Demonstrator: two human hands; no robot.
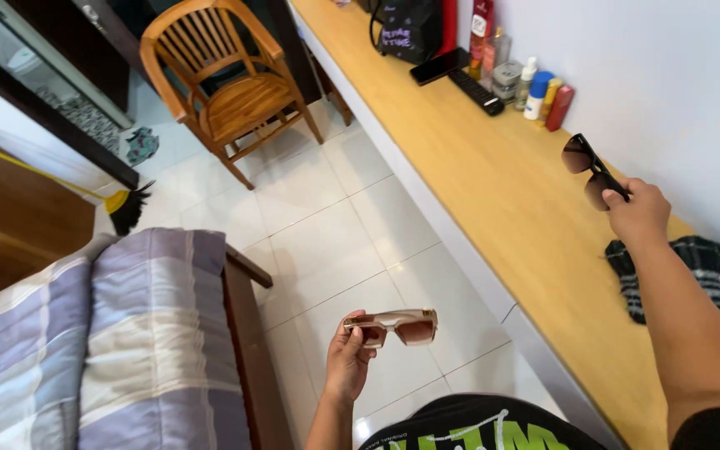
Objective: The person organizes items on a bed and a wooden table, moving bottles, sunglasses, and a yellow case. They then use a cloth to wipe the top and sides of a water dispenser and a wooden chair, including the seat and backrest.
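Note:
My left hand point(348, 354) holds a pair of beige-framed sunglasses point(400, 326) with brown lenses, low over the tiled floor. My right hand point(639, 210) reaches out over the long wooden shelf point(493, 175) and grips a pair of black sunglasses point(589, 169) by one arm, lenses pointing away from me. Both pairs are lifted clear of any surface.
A dark striped cloth point(710, 279) lies on the shelf by my right arm. Bottles point(535, 87), a remote point(475, 90), a phone point(437, 65) and a black bag point(406, 29) sit at the far end. A wooden chair point(227, 83), a broom point(122, 204) and a bed with a striped cover point(102, 342) stand left.

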